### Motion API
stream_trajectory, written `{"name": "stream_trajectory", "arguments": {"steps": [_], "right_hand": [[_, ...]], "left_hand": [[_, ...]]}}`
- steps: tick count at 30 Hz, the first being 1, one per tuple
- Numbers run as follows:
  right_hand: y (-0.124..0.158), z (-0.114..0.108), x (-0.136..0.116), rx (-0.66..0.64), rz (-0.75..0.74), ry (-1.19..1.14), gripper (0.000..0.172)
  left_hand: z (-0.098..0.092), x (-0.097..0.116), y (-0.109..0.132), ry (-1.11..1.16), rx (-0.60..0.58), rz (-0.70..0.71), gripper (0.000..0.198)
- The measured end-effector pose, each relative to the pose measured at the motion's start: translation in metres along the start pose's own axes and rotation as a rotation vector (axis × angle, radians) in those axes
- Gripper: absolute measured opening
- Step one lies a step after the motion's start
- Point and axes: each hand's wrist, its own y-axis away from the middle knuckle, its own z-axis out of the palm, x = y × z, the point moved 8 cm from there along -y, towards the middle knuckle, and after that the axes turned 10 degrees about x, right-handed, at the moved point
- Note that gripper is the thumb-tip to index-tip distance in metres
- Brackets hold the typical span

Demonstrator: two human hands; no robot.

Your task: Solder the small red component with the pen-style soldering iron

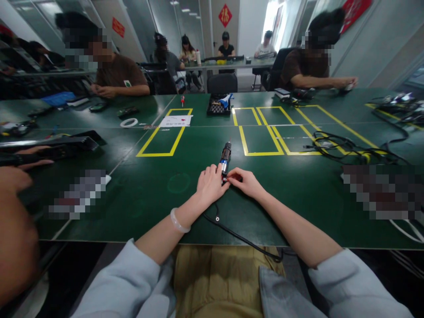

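electric screwdriver (226, 152): on table (149, 181), near side of black tray (213, 114), tip toward tray | left hand (210, 182): grip wrapped over its rear, probably steadying it | right hand (247, 182): grip narrow at rear-end red part (224, 179), cannot tell if pinching it

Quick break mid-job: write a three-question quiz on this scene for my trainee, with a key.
1. True or false: the left hand and right hand are both at the near end of the dark cylindrical tool.
2. The pale bracelet is worn on: A. the right arm; B. the left arm.
3. Fill in: the tape marking the green table is ____.

Key: 1 true; 2 B; 3 yellow.
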Motion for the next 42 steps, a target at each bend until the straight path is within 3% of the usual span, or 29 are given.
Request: {"name": "stream_trajectory", "arguments": {"steps": [6,10,14,23,29,36,42], "right_hand": [[0.001,0.006,-0.003,-0.057,-0.041,-0.004,0.016],[0.0,0.004,0.001,-0.048,-0.049,0.043,0.015],[-0.001,0.0,0.004,-0.033,-0.03,0.067,0.013],[0.001,0.0,0.003,-0.031,-0.05,0.083,0.012],[0.002,0.0,0.004,-0.042,-0.062,0.094,0.011],[0.001,0.001,0.006,-0.054,-0.067,0.099,0.011],[0.001,0.001,0.007,-0.064,-0.066,0.109,0.011]], "left_hand": [[0.0,-0.017,0.005,-0.011,-0.018,0.011,0.066],[-0.005,-0.047,0.011,-0.065,-0.051,0.015,0.066],[-0.008,-0.098,0.016,-0.155,-0.123,-0.055,0.069],[-0.017,-0.242,0.026,-0.35,-0.214,-0.26,0.071],[-0.019,-0.306,0.027,-0.438,-0.329,-0.383,0.071],[-0.021,-0.344,0.025,-0.454,-0.34,-0.455,0.07],[-0.026,-0.349,0.024,-0.469,-0.36,-0.535,0.073]]}}
